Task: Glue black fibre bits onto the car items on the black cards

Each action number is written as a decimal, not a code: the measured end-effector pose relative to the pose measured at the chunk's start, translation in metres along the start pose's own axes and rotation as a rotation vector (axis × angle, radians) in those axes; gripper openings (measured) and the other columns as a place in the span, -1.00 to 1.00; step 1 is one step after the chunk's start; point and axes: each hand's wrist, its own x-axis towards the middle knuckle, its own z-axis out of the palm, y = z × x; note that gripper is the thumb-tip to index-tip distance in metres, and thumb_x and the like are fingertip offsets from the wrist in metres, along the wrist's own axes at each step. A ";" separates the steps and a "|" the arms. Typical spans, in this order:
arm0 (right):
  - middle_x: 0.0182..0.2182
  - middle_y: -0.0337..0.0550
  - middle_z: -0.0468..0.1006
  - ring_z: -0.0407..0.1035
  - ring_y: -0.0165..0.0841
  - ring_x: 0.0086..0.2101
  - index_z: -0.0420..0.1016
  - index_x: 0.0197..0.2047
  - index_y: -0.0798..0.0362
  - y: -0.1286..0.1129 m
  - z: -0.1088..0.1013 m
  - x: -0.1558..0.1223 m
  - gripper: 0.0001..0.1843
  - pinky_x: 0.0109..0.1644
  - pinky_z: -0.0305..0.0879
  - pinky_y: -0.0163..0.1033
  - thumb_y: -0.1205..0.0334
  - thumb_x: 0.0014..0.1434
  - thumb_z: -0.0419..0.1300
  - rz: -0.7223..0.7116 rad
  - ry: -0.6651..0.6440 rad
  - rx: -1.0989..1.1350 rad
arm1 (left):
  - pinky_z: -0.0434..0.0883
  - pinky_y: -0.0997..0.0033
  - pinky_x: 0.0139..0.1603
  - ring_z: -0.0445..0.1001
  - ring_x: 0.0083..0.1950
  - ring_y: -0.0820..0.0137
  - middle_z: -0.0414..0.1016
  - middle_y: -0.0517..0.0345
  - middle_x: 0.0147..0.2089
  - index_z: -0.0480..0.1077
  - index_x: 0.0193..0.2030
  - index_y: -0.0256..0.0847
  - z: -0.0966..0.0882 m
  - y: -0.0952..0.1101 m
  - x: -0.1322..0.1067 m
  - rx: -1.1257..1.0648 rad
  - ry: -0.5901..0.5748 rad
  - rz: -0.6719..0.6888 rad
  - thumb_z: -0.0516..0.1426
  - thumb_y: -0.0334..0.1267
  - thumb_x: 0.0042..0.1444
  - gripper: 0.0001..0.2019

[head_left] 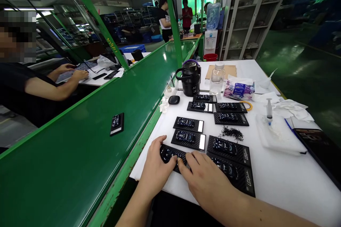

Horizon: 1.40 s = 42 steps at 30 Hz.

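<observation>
Both my hands rest on one small black plate with a dark toy car (170, 155) at the near edge of the white table (279, 177). My left hand (156, 166) covers its left end, fingers curled over it. My right hand (205, 177) presses its right end with the fingertips. Several more black plates with cars lie in rows just beyond, such as one (188, 138) and another (229, 147). A little pile of small black parts (232, 133) sits to the right of them.
A green conveyor belt (80, 156) runs along the left with one car plate (117, 124) on it. A black jug (190, 77), clear bottle (217, 77), syringe (269, 109), white tray (279, 134) and tissues stand further back. A person sits across the belt at left; other people stand far back.
</observation>
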 end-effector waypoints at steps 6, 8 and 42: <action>-0.02 0.08 0.43 0.28 -0.08 -0.07 0.29 0.29 0.21 0.002 0.000 -0.003 -0.40 -0.01 0.29 0.00 0.40 0.17 0.17 0.017 0.011 0.047 | 0.18 -0.07 0.37 0.27 0.30 0.08 0.33 -0.04 0.19 0.24 0.23 -0.13 0.002 -0.005 0.000 0.001 0.028 0.023 0.19 -0.19 0.02 -0.42; 0.00 0.10 0.43 0.28 -0.07 -0.04 0.27 0.30 0.23 0.004 -0.001 -0.005 -0.41 0.05 0.27 0.00 0.38 0.20 0.15 0.002 0.009 0.057 | 0.19 -0.07 0.36 0.28 0.29 0.08 0.33 -0.03 0.18 0.24 0.22 -0.12 0.002 -0.006 0.001 -0.001 0.023 0.008 0.19 -0.19 0.02 -0.42; 0.01 0.17 0.42 0.29 -0.02 -0.01 0.25 0.32 0.27 0.004 -0.001 -0.005 -0.43 0.07 0.31 0.04 0.38 0.25 0.08 -0.030 -0.010 0.022 | 0.29 0.00 0.30 0.26 0.32 0.08 0.31 -0.11 0.26 0.24 0.23 -0.18 -0.018 -0.003 0.012 -0.177 -0.158 -0.109 0.15 -0.09 0.06 -0.42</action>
